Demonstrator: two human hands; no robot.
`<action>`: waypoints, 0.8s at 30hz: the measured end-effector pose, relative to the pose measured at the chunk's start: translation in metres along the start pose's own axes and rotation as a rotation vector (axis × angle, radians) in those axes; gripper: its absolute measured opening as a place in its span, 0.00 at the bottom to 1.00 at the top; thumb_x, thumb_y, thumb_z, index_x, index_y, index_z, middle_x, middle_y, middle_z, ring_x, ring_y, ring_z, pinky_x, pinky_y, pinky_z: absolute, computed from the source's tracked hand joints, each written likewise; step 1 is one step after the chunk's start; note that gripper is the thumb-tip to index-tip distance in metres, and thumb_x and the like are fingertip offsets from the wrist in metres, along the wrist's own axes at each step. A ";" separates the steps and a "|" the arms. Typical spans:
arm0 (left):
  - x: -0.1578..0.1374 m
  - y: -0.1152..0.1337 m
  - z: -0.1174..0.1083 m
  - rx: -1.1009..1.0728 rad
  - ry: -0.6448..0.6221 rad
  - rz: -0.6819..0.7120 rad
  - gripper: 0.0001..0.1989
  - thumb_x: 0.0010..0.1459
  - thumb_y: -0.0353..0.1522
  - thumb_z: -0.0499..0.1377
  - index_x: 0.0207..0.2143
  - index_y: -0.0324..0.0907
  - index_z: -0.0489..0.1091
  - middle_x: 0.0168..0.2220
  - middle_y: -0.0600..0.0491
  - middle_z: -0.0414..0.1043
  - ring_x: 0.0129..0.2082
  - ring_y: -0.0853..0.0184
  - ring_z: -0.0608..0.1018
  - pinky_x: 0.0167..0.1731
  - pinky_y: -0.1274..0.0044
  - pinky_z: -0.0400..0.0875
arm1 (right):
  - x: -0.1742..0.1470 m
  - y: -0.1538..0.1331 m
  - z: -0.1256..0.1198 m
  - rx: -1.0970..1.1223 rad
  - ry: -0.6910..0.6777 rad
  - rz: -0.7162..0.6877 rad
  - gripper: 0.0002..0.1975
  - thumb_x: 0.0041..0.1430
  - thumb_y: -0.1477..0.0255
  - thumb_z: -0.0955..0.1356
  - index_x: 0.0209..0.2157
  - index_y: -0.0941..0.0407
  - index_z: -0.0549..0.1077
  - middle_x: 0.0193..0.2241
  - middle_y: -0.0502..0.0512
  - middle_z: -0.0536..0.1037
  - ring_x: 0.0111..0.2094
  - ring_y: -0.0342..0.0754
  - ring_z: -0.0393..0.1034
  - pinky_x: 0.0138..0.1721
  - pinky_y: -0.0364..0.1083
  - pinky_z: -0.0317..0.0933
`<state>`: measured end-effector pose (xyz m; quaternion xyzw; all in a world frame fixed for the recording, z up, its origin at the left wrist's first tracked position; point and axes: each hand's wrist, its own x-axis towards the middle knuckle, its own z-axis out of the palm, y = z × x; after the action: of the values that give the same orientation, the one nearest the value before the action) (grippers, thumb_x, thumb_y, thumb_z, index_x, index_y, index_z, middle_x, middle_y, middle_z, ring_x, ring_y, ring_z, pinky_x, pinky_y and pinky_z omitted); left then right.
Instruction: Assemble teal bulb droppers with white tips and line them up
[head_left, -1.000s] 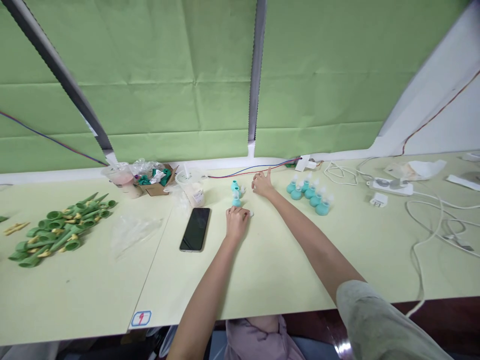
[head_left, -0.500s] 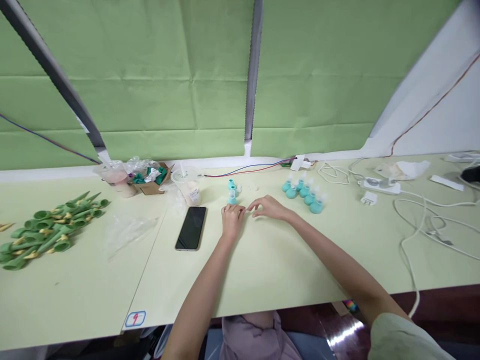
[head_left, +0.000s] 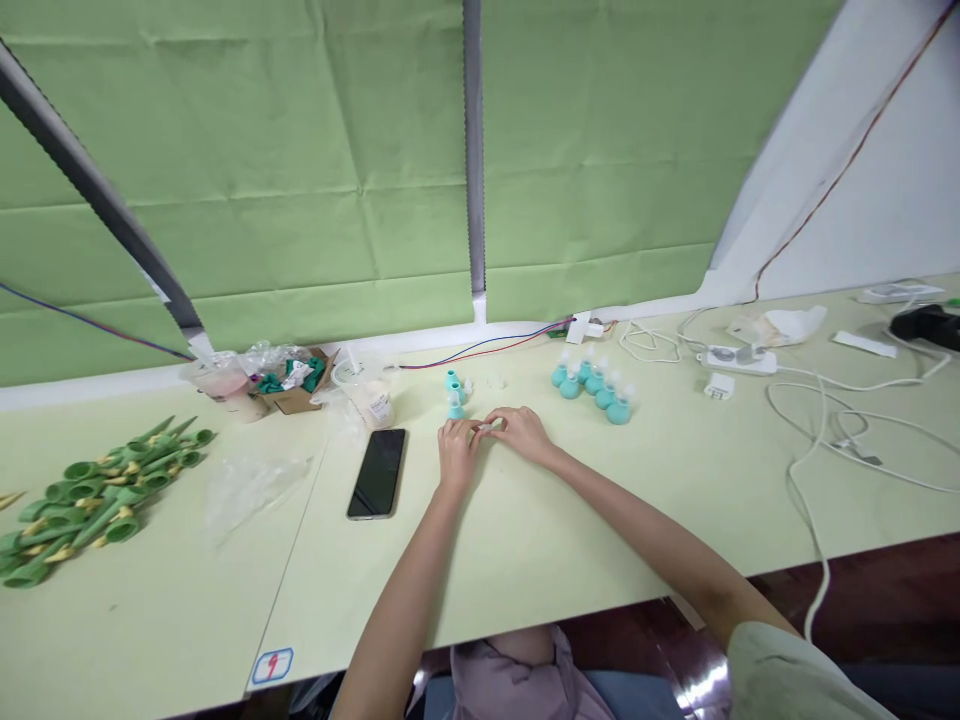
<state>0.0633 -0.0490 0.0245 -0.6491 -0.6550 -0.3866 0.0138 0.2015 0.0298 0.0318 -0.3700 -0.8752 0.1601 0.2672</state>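
Note:
Near the middle of the table, my left hand point(head_left: 457, 448) and my right hand point(head_left: 522, 432) meet at the fingertips. Both pinch a small whitish piece point(head_left: 486, 427), too small to make out its kind. Just beyond my left hand stand a few small teal bottle-shaped pieces point(head_left: 455, 408), the nearest almost touching my fingers. Behind the hands lie small clear bits point(head_left: 496, 381). Off to the right of my right hand is a group of several teal bottle-shaped pieces point(head_left: 618, 411) with translucent white tops.
A black phone point(head_left: 377, 474) lies left of my hands. Behind it are a plastic cup point(head_left: 371, 400) and a cardboard box point(head_left: 298, 400) of scraps. Green tubular pieces point(head_left: 90, 500) are heaped at far left. White cables point(head_left: 814, 500) and a power strip point(head_left: 739, 360) occupy the right.
My right hand has come closer to my left, and their fingertips now meet on the small whitish piece. The camera view has shifted slightly.

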 end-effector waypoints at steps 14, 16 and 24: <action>0.007 -0.027 0.016 -0.120 0.247 -0.291 0.29 0.51 0.30 0.57 0.54 0.47 0.48 0.51 0.48 0.60 0.50 0.63 0.64 0.47 0.69 0.60 | 0.073 0.003 0.030 -0.104 0.081 0.234 0.07 0.53 0.68 0.66 0.34 0.51 0.73 0.34 0.49 0.76 0.39 0.46 0.67 0.38 0.43 0.56; 0.006 -0.028 0.017 -0.119 0.204 -0.302 0.30 0.51 0.30 0.57 0.54 0.46 0.48 0.50 0.48 0.62 0.49 0.63 0.65 0.47 0.70 0.60 | 0.078 0.002 0.035 -0.112 0.095 0.236 0.06 0.53 0.70 0.66 0.34 0.52 0.73 0.34 0.51 0.76 0.41 0.47 0.66 0.41 0.44 0.54; 0.003 -0.018 0.011 0.106 0.164 -0.335 0.25 0.51 0.30 0.57 0.52 0.46 0.56 0.45 0.48 0.62 0.47 0.59 0.64 0.43 0.68 0.60 | 0.069 0.010 0.037 0.023 0.224 0.235 0.09 0.52 0.70 0.66 0.37 0.50 0.72 0.29 0.47 0.76 0.36 0.46 0.68 0.40 0.45 0.55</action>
<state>0.0525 -0.0378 0.0095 -0.4956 -0.7700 -0.4002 0.0369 0.1453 0.0839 0.0215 -0.4825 -0.7886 0.1580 0.3469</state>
